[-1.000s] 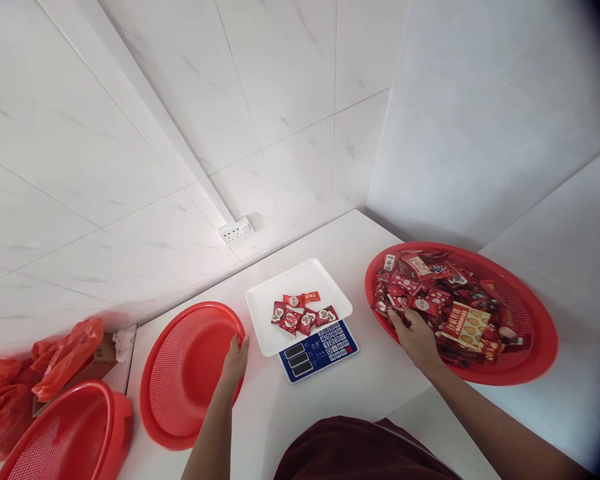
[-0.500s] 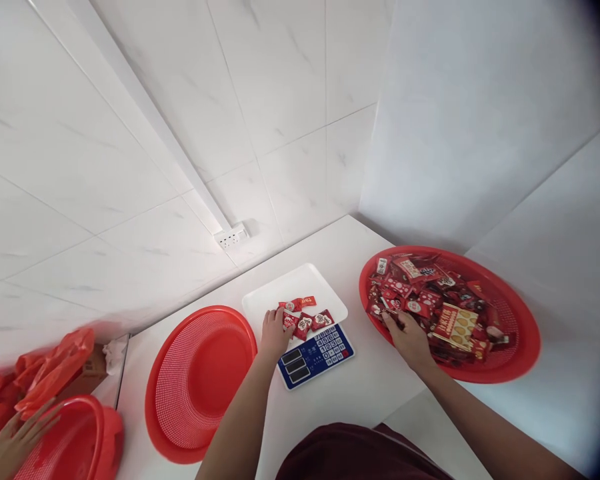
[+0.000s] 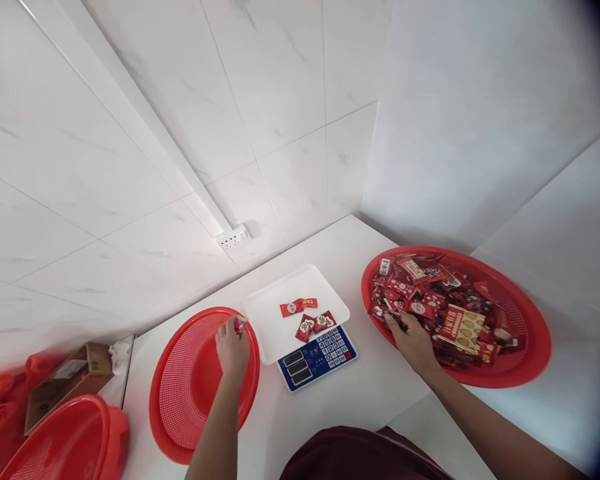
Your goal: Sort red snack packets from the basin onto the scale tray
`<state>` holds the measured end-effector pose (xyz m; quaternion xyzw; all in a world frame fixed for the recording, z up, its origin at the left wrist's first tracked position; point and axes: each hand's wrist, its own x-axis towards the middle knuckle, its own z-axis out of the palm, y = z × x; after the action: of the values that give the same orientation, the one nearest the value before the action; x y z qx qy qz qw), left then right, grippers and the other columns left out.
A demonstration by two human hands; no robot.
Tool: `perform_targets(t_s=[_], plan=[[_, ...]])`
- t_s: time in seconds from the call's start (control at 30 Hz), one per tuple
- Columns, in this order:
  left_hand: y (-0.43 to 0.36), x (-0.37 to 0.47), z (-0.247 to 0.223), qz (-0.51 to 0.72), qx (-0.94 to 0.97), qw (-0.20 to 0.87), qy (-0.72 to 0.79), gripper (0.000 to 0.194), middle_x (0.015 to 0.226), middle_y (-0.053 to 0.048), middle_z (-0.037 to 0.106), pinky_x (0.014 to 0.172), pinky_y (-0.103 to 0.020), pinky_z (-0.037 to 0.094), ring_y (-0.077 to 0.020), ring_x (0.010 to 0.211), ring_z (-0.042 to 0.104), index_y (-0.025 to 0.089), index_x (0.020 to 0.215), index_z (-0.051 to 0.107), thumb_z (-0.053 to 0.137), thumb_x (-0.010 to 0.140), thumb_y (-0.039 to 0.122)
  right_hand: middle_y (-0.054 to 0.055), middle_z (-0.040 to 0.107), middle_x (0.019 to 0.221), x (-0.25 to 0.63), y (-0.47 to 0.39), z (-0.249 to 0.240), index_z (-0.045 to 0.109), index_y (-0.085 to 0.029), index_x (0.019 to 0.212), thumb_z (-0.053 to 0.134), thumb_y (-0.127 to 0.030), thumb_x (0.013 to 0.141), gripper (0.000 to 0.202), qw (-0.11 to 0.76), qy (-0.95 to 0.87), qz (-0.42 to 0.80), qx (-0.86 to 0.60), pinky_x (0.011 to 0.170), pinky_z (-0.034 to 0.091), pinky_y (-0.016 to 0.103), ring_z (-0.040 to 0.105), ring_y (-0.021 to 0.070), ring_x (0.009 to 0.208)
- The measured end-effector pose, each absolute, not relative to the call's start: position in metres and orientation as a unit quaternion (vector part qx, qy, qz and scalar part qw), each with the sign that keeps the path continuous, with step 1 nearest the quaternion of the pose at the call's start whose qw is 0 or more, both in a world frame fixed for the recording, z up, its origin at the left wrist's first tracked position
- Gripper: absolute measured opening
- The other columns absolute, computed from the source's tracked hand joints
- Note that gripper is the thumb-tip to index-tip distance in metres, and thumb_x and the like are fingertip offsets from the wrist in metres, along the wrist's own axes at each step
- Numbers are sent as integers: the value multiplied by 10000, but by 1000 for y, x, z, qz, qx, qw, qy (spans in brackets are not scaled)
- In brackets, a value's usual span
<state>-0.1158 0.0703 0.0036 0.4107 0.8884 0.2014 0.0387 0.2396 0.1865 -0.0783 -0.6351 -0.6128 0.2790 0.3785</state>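
Note:
My left hand (image 3: 233, 347) is closed on a small red-and-white wrapped candy (image 3: 239, 325), above the right side of a red perforated basket (image 3: 180, 393). To its right is a digital scale (image 3: 317, 358) with a white tray (image 3: 275, 343). Several red candy packets (image 3: 314, 325) lie on that tray. My right hand (image 3: 414, 343) reaches over the near left rim of a second red basket (image 3: 527, 333), heaped with red candy packets (image 3: 425, 300). Its thumb and fingers pinch a dark red wrapped candy at the edge of the heap, partly hidden by the fingers.
A third red basket (image 3: 63, 443) stands at the lower left, beside a cardboard box (image 3: 65, 380) and red plastic bags (image 3: 3, 407). The white table (image 3: 340, 393) meets a tiled wall, where a power socket (image 3: 233, 238) is fixed behind the scale.
My left hand has lifted a candy from the tray and moved left over the basket. My right hand has stayed at the heap. Another person's hand and the raised red bag have left the lower left.

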Motion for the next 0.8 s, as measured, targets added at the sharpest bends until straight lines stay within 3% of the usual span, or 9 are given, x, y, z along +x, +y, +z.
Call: perform_targets(t_s=[0.13,0.3,0.37,0.47,0.57,0.67,0.8], plan=[[68,-112,-2,127,447,13,885,514,1370,-153,352,990,-502,266,-318,1279,262,189,1272,381,456,801,381,75,607,794,238,187,-78,554,-206,687,417,-530,754,358,371,-609,286,-641,754,437,369,556,226,795],[110,-63,-27,92,618,179,760,781,1492,-94,131,1054,-468,177,-298,1360,41,263,1369,243,583,703,488,73,616,798,238,186,-74,554,-205,704,425,-519,756,344,374,-617,284,-631,760,440,366,565,225,801],[128,-51,-32,75,639,218,734,807,1494,-82,128,1055,-484,155,-310,1359,15,285,1362,259,629,667,460,69,618,785,238,186,-72,549,-207,695,428,-515,757,337,373,-618,285,-630,745,444,362,566,222,779],[146,-48,-34,69,657,226,716,661,1418,-76,325,1059,-470,151,-297,1353,101,288,1291,388,626,681,374,59,609,743,239,185,-71,531,-213,657,430,-514,760,334,376,-616,283,-632,719,448,357,561,215,740],[152,-49,-33,82,665,208,713,475,1225,-69,510,1021,-393,257,-246,1264,320,278,1209,475,534,739,243,60,608,756,238,185,-71,536,-211,662,426,-511,764,336,382,-613,285,-630,730,448,358,562,213,748],[148,-47,-32,96,647,184,734,419,1088,-82,545,896,-346,382,-223,1071,479,247,1148,510,444,749,137,67,615,786,238,186,-72,551,-207,692,431,-503,762,327,380,-613,289,-629,758,446,362,565,217,780],[129,-61,-21,132,601,142,775,386,1054,-71,525,842,-296,411,-195,1002,494,241,1094,510,415,747,99,71,618,807,239,187,-74,560,-207,719,432,-503,754,325,378,-610,296,-631,779,441,366,566,225,811]])
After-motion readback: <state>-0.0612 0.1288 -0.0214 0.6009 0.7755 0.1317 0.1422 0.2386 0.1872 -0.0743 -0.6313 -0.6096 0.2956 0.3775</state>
